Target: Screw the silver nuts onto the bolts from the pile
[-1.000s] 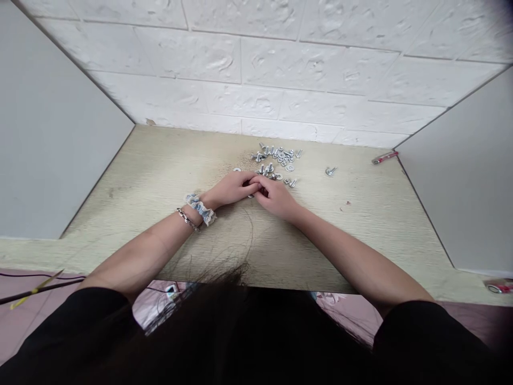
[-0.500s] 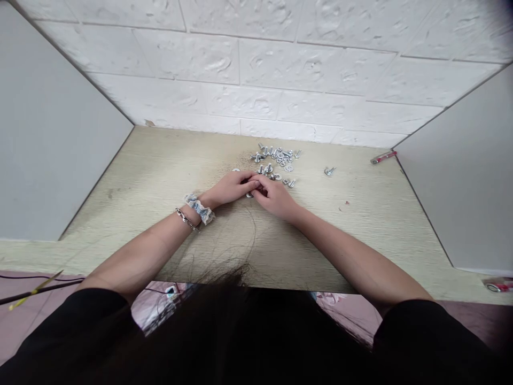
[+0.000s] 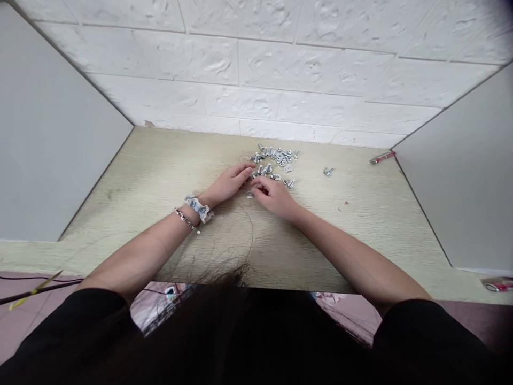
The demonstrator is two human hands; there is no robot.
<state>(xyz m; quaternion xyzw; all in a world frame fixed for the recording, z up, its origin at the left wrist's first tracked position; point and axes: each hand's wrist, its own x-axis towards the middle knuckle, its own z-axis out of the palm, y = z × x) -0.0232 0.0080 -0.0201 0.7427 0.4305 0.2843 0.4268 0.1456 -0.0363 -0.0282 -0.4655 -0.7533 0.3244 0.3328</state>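
Note:
My left hand (image 3: 229, 183) is just left of a group of metal bolts (image 3: 267, 169), its thumb and fingers closed towards each other. Whatever is between those fingertips is too small and covered to name. Close beside it, my right hand (image 3: 276, 197) has its fingers curled in a pinch, and what they hold, if anything, is hidden. A narrow gap separates the two hands. Below the fingertips a flat washer (image 3: 249, 194) lies on the wooden board. Another bolt (image 3: 292, 183) and a nut (image 3: 285, 182) sit just beyond my right hand.
A pile of bolts, nuts and washers (image 3: 281, 156) lies near the white brick wall (image 3: 260, 101). Off to the right is a separate bolt (image 3: 329, 171). Grey panels (image 3: 52, 128) stand at both sides. A red and silver object (image 3: 382, 157) rests against the right panel.
My hands were touching at the fingertips and have parted slightly. My left hand has shifted a little up and left, uncovering more of the washer below.

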